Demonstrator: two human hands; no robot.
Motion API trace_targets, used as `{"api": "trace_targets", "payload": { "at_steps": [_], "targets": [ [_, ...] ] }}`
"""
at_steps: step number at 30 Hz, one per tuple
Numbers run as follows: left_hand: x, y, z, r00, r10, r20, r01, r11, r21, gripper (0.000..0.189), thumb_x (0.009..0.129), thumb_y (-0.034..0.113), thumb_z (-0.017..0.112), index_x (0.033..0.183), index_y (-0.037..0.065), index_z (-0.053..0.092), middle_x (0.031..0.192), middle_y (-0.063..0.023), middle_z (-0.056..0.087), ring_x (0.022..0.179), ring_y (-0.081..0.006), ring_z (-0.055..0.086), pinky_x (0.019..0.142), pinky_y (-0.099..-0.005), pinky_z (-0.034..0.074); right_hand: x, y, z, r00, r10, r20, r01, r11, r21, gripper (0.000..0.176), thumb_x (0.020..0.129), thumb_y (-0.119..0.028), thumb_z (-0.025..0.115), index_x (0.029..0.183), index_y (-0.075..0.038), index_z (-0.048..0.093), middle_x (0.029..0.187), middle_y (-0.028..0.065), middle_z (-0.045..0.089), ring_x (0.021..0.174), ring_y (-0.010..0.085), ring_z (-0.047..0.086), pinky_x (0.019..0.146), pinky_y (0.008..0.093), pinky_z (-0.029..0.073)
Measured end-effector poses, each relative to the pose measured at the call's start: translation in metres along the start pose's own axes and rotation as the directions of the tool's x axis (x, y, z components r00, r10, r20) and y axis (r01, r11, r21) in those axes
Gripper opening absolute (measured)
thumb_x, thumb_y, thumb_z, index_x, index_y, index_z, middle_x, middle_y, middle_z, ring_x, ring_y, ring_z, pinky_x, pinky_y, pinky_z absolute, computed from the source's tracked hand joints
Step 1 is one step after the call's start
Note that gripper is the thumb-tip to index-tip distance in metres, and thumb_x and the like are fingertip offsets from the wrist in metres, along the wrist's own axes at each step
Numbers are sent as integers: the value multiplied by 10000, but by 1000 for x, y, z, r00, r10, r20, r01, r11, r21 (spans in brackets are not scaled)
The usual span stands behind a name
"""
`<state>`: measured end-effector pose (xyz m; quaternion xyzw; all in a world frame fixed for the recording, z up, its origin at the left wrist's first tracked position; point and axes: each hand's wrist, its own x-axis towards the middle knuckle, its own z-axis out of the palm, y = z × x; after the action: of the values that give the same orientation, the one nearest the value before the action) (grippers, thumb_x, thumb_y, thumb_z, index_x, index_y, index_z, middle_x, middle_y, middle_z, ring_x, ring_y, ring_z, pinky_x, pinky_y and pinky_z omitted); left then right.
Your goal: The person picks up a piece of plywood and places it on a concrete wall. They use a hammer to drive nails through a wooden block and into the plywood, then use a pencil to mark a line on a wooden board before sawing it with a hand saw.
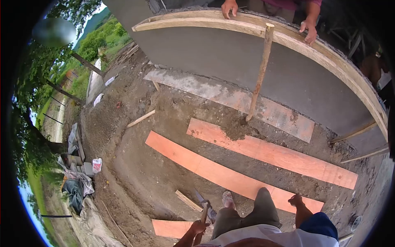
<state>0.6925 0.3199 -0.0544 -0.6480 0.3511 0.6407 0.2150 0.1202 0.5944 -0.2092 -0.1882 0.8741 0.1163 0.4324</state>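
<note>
My left hand [199, 227] is closed around the wooden handle of a tool [204, 212], low in the view. What the tool's head is, I cannot make out. A saw [211, 213] lies close by, near my foot. On the right, my right hand [295, 200] hangs over a long orange plywood strip [214, 172], its fingers curled; whether anything is in them is too small to tell. A second plywood strip [275, 153] lies farther off on the dirt, with wet mortar on its edge. Another piece of plywood [170, 228] is left of my left hand.
A grey plastered wall [205, 51] has a wooden board [197, 24] along its top, propped by a pole [261, 72]. Another person's two hands [308, 31] rest on that board. Wood scraps [188, 200], sacks [76, 191] and a bucket [354, 222] are on the ground.
</note>
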Motion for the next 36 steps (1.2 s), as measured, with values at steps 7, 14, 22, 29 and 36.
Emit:
{"api": "trace_targets", "payload": {
  "at_steps": [7,14,22,29,36],
  "targets": [
    [54,-24,45,989,31,145,-89,906,415,472,870,432,677,981,-24,619,697,-118,649,553,-230,638,533,-365,526,14,-76,62,999,-32,-30,39,963,267,348,689,-240,736,980,-53,699,940,143,724,926,286,697,838,400,556],
    [57,-20,84,983,111,149,-185,603,776,621,869,484,650,1226,-6,513,1000,-297,658,965,-467,631,832,-538,498,133,-70,180,994,-96,-49,105,967,231,347,670,-144,745,992,-38,669,922,172,707,936,314,694,802,407,555],
    [67,-53,104,989,-121,-80,139,627,766,686,877,482,656,1408,113,425,1050,-249,674,1018,-419,649,856,-483,514,264,-59,294,1000,-3,28,1,999,45,685,705,-51,741,1312,-83,423,1348,142,449,1254,356,468,973,478,495],
    [71,-72,106,995,-75,-70,102,643,759,695,869,474,670,1423,136,419,1092,-242,663,1044,-401,646,886,-464,512,315,-74,369,994,48,-97,-52,998,-34,983,664,-19,778,1484,-155,253,1479,111,321,1363,342,363,1095,608,324],
    [65,-46,119,986,-160,-54,142,610,780,704,857,471,685,1424,147,425,1113,-247,652,1060,-393,642,904,-454,514,322,-47,347,985,25,-170,-38,996,-78,1017,728,-225,755,1547,-177,155,1599,106,172,1463,350,203,1130,648,228]
  ]
}}
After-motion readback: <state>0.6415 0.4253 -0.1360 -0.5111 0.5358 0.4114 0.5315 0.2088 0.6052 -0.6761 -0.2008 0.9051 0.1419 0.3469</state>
